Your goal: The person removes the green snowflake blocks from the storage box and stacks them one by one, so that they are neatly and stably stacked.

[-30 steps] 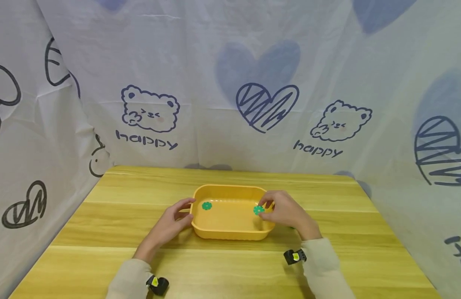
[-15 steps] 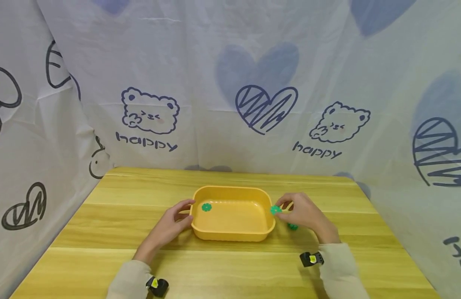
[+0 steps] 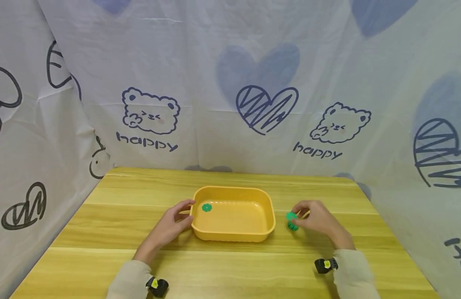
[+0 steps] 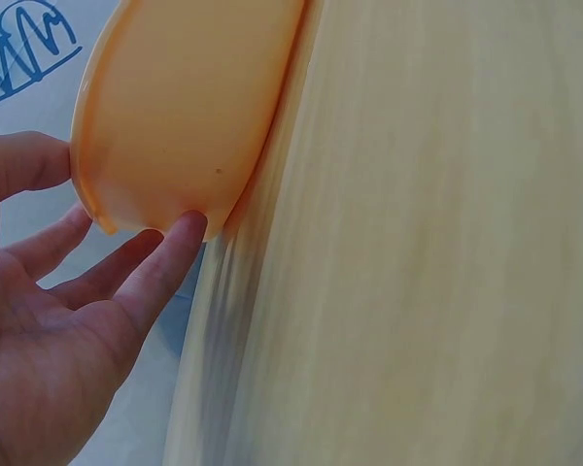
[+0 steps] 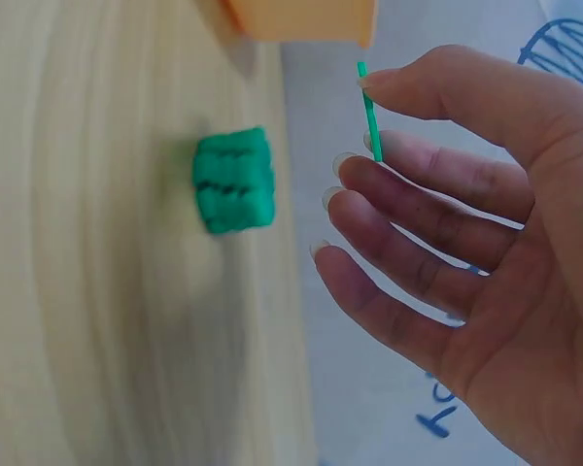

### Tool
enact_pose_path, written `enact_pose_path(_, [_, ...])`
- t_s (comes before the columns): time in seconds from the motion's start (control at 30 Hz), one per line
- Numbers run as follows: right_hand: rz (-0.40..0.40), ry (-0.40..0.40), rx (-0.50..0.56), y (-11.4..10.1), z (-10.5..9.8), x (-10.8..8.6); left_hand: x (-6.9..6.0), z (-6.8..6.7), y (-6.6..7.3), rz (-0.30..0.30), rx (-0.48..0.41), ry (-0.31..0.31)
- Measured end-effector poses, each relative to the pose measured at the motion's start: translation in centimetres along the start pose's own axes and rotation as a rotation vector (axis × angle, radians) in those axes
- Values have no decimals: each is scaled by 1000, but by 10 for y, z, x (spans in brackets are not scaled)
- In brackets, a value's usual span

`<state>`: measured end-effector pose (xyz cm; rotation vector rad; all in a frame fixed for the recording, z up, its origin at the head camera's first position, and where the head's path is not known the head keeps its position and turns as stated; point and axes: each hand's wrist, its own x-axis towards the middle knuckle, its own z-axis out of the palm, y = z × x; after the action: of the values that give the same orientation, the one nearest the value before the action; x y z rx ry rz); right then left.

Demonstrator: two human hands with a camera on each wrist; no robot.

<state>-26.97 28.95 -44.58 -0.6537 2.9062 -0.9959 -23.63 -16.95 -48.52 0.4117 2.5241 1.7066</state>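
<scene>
My left hand [image 3: 173,222] holds the left end of a yellow plastic tub [image 3: 234,236], thumb and fingers spread around its outer wall; the left wrist view shows the fingertips against that wall. My right hand [image 3: 315,216] is to the right of the tub and pinches a thin green notched disc [image 3: 291,216] between thumb and finger. Edge-on in the right wrist view, this disc [image 5: 370,112] is apart from a short stack of green discs [image 5: 233,182]. The stack stands on the table, just below my right hand. Another green notched disc [image 3: 206,207] lies inside the tub, near its left end.
A light wood-grain table [image 3: 230,270] lies under everything. White cloth [image 3: 208,137] printed with hearts and bears hangs behind it and at both sides. Black devices [image 3: 157,286] are strapped to both wrists.
My right hand has moved right, from over the tub's right end out to the stack of discs, carrying the pinched disc. The left hand and the tub have stayed in place.
</scene>
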Motion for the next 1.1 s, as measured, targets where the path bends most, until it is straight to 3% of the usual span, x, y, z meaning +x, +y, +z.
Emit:
enact_pose_path(0.47, [75,-7,11,26,5,-5,-1,1,1,-7,-22,1])
enact_pose_path(1.1, [90,-38,12,30,12,-5,-1,1,1,-9,-14,5])
